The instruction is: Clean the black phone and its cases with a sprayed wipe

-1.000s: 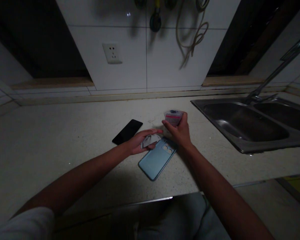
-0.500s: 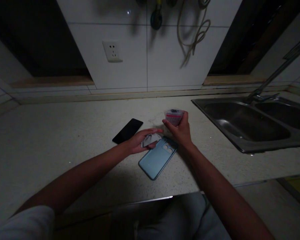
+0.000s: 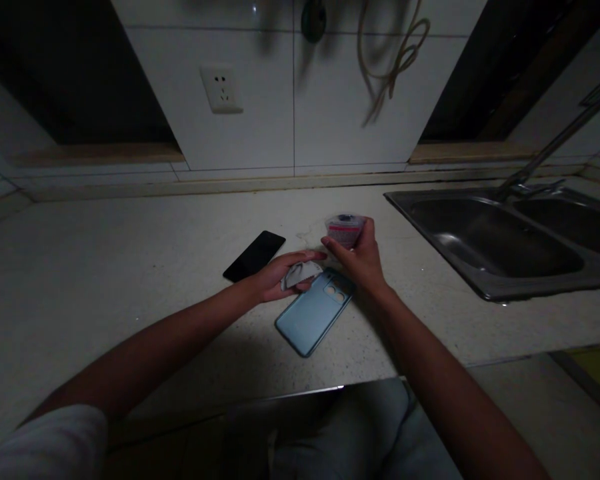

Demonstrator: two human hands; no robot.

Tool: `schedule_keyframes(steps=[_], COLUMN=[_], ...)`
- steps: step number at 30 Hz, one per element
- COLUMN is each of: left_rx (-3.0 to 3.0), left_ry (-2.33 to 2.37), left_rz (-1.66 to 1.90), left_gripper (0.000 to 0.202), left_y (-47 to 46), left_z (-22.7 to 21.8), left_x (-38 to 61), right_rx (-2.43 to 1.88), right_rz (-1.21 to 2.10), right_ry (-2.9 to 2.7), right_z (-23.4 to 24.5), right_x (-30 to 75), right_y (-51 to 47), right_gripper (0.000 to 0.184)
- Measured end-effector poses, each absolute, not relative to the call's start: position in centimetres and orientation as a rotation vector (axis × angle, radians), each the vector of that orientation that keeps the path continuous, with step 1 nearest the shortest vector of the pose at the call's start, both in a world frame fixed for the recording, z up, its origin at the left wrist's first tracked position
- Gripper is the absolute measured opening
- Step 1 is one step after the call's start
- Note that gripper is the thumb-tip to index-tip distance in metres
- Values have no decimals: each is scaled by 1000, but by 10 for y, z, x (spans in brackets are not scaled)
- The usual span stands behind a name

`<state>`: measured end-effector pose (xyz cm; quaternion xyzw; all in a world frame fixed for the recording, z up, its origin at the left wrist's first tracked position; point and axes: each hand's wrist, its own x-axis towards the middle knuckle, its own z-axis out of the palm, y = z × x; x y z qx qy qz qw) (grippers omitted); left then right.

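Note:
A small grey cloth (image 3: 300,274) lies folded in my left hand (image 3: 279,276), its fingers partly curled round it. My right hand (image 3: 362,256) grips a small clear plastic bag (image 3: 344,231) with a pink stripe, held up above the counter; a dark patch shows near its top, too blurred to name. Below and between the hands, a light blue phone case (image 3: 310,315) rests on the counter, its camera cutouts at the upper right. A black phone (image 3: 257,256) lies just behind my left hand, dark glass upward.
The pale speckled counter (image 3: 180,247) runs along a tiled wall with a power socket (image 3: 221,89). At the right is a double steel sink (image 3: 495,235) with a long faucet (image 3: 555,140). A looped cable (image 3: 397,63) hangs on the wall above.
The view has tilted slightly downward, so the wall things sit higher in the picture. Both hands keep their holds, almost unmoved over the counter.

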<state>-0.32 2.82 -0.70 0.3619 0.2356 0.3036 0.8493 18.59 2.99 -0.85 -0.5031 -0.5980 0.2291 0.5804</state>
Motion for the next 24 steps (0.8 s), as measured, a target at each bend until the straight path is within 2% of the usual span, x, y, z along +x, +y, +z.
schedule_keyframes(steps=[24], left_rx=[775], left_ry=[473], left_rz=[638], left_gripper=[25], left_y=[30], left_z=[-12], left_x=[-5], right_rx=[-1176], right_rz=[565], right_ry=[-1370], right_z=[-8], right_x=[184], right_y=[29], right_gripper=[58])
